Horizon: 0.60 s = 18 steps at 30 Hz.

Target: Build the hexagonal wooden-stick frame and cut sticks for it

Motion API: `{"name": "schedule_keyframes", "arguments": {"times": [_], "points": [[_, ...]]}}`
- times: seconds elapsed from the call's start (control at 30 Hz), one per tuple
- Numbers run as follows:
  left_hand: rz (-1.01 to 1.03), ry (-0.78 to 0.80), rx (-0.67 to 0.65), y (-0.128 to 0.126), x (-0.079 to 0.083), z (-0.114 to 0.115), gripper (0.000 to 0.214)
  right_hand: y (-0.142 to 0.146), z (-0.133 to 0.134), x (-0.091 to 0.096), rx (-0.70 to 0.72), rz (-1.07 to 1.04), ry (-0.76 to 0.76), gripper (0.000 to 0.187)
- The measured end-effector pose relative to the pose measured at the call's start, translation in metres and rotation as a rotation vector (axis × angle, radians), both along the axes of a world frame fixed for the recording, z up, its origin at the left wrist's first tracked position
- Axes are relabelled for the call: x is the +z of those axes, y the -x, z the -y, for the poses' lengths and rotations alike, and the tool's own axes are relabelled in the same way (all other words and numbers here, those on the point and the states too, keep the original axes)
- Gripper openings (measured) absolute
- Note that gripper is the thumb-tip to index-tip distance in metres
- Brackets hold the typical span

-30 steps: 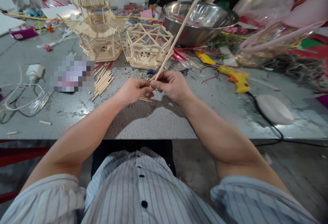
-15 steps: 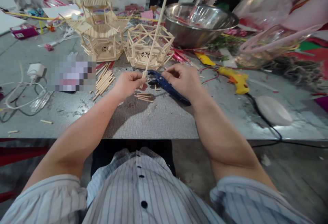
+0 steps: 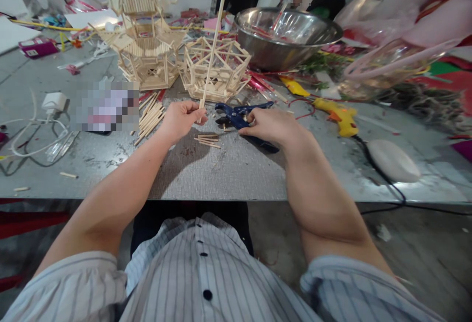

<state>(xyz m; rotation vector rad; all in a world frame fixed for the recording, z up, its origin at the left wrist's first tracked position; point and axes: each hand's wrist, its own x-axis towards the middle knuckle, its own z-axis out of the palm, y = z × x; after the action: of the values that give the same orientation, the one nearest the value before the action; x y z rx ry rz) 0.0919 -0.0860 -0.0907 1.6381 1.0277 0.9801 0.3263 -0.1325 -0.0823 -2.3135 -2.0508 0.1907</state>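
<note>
My left hand (image 3: pixel 184 120) is closed in a pinch on the lower end of a long thin wooden stick (image 3: pixel 215 42), which stands up tilted slightly to the right. A short piece seems to lie along it at the fingertips. My right hand (image 3: pixel 269 125) grips dark blue hand shears (image 3: pixel 234 114), whose handles are spread and whose jaws point left towards the stick, apart from it. Several short cut sticks (image 3: pixel 207 140) rest on the table just below the jaws. Left of my left hand lies a pile of longer sticks (image 3: pixel 152 118).
A stick-built pagoda (image 3: pixel 147 61) and an open stick frame (image 3: pixel 216 69) stand behind my hands. Further back is a steel bowl (image 3: pixel 283 42). A yellow glue gun (image 3: pixel 341 115) with a black cord lies right, a phone (image 3: pixel 106 110) left. The table's front edge (image 3: pixel 221 198) is near me.
The shears' handles have spread apart, and my right hand has shifted down and turned over them. My left hand has moved slightly left with the long stick, away from the jaws.
</note>
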Motion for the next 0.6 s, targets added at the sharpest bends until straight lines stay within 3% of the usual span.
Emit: {"name": "schedule_keyframes", "arguments": {"times": [0.13, 0.33, 0.47, 0.6], "points": [[0.034, 0.009, 0.005, 0.000, 0.000, 0.000, 0.016, 0.003, 0.003, 0.004, 0.080, -0.025, -0.017, 0.016], [0.094, 0.024, 0.041, -0.001, 0.001, -0.001, 0.011, 0.003, 0.009, 0.022, 0.021, -0.087, -0.068, 0.018], [0.100, 0.000, 0.025, 0.000, 0.001, -0.003, 0.015, -0.004, 0.017, 0.038, -0.018, -0.404, -0.211, 0.010], [0.099, 0.010, 0.052, 0.001, 0.000, -0.003, 0.016, -0.009, 0.024, 0.047, -0.045, -0.794, -0.369, 0.023]]}}
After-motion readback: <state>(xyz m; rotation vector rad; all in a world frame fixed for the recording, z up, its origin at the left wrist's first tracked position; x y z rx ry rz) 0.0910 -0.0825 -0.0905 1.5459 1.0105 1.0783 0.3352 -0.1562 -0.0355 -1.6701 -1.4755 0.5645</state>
